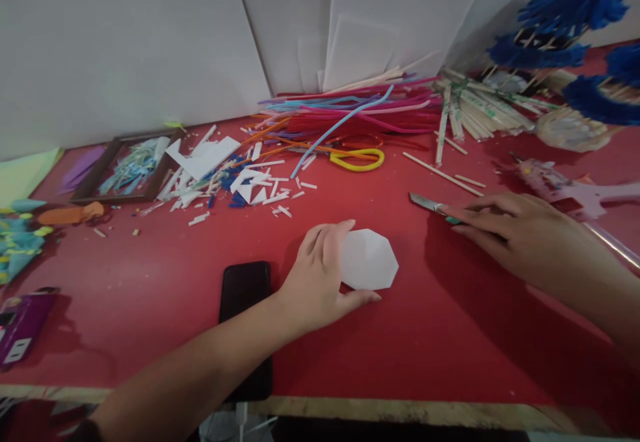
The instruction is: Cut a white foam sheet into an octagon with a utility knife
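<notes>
A small white paper octagon (371, 260) lies near the middle of the red table. My left hand (323, 275) grips it from the left, with the thumb along its near edge and the fingers at its far edge. My right hand (520, 235) is off to the right, closed around a craft knife (431, 203). The knife's blade points left and hovers apart from the paper; most of its green handle is hidden in the fingers. Under my left forearm a black phone (246, 289) lies partly covered.
Behind my hands are white paper scraps (210, 159), yellow-handled scissors (357, 159), pipe cleaners (350, 112) and wrapped chopsticks (475, 109). A brown frame (163, 162) sits at left, a pink glue gun (580, 195) at right. Blue tasselled pieces (565, 12) stand at the back right.
</notes>
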{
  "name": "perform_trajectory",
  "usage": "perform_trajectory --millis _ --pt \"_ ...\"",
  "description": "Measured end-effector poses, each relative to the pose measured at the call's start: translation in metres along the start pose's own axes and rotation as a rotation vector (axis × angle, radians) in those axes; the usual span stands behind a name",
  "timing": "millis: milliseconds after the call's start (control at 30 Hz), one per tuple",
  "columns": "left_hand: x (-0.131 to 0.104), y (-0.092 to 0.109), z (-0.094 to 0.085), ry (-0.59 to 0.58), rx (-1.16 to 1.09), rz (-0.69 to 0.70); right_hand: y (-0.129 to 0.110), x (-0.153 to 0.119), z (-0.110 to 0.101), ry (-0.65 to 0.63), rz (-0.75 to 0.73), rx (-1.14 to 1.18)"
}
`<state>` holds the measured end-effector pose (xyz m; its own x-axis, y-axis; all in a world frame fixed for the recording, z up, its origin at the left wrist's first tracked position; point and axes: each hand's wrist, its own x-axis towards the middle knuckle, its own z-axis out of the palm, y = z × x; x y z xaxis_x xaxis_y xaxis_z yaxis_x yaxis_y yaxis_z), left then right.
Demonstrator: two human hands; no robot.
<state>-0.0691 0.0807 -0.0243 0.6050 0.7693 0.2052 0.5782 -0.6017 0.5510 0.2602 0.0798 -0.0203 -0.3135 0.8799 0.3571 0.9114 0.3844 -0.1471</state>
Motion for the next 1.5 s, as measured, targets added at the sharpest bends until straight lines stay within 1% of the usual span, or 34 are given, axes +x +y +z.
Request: perform_trajectory --millis 67,100,133,167,200,233,300,367,400,467,500,567,633,700,767,900,967,1067,1167,1267,1400,1500 --pt "0.003 0.0 -0.002 0.049 -0.03 0.03 -0.014 0.007 -0.004 0.004 0.03 0.046" --pt "0.004 0.0 -0.002 0.087 -0.044 0.062 -0.025 0.011 -0.006 0.015 0.11 0.147" --pt "0.006 0.0 -0.003 0.124 -0.056 0.097 -0.036 0.014 -0.008 0.012 0.133 0.204" --pt "0.007 0.0 -0.003 0.157 -0.067 0.129 -0.048 0.018 -0.009 -0.024 0.146 0.281" --pt "0.008 -0.001 -0.003 0.184 -0.077 0.151 -0.059 0.021 -0.009 -0.152 0.204 0.49" --pt "0.009 -0.001 -0.002 0.203 -0.085 0.164 -0.069 0.024 -0.008 -0.201 0.208 0.556" --pt "0.009 -0.002 0.001 0.235 -0.11 0.172 -0.08 0.028 -0.004 -0.251 0.241 0.666" --pt "0.01 -0.004 0.005 0.276 -0.188 0.146 -0.08 0.031 0.001 -0.238 0.294 0.713" --pt "0.01 -0.004 0.005 0.295 -0.261 0.103 -0.077 0.032 0.003 -0.227 0.328 0.736" --pt "0.013 -0.004 0.004 0.294 -0.475 -0.051 -0.069 0.033 0.006 -0.214 0.381 0.777" --pt "0.015 -0.004 0.001 0.261 -0.598 -0.152 -0.065 0.032 0.007 -0.212 0.401 0.8" --pt "0.02 -0.002 -0.007 0.141 -0.797 -0.342 -0.06 0.031 0.008 -0.215 0.425 0.847" --pt "0.024 0.0 -0.014 0.049 -0.875 -0.461 -0.058 0.028 0.01 -0.217 0.443 0.889" --pt "0.027 0.003 -0.019 0.029 -0.89 -0.5 -0.059 0.025 0.011 -0.215 0.462 0.925" --pt "0.027 0.004 -0.019 0.049 -0.909 -0.498 -0.06 0.022 0.012 -0.219 0.447 0.942" --pt "0.026 0.004 -0.017 0.107 -0.94 -0.485 -0.056 0.022 0.011 -0.206 0.28 0.9" --pt "0.026 0.003 -0.015 0.11 -0.938 -0.466 -0.054 0.022 0.01 -0.221 0.233 0.883" --pt "0.025 -0.001 -0.014 0.082 -0.918 -0.401 -0.054 0.022 0.009 -0.237 0.24 0.891" --pt "0.023 -0.005 -0.013 0.051 -0.861 -0.298 -0.054 0.021 0.007 -0.224 0.271 0.937" --pt "0.022 -0.005 -0.012 -0.008 -0.841 -0.223 -0.055 0.02 0.005 -0.224 0.293 0.986" --pt "0.021 -0.002 -0.012 -0.046 -0.833 -0.162 -0.056 0.021 0.003 -0.256 0.28 1.002" --pt "0.02 0.0 -0.013 -0.055 -0.817 -0.148 -0.056 0.019 0.003 -0.241 0.253 0.964"
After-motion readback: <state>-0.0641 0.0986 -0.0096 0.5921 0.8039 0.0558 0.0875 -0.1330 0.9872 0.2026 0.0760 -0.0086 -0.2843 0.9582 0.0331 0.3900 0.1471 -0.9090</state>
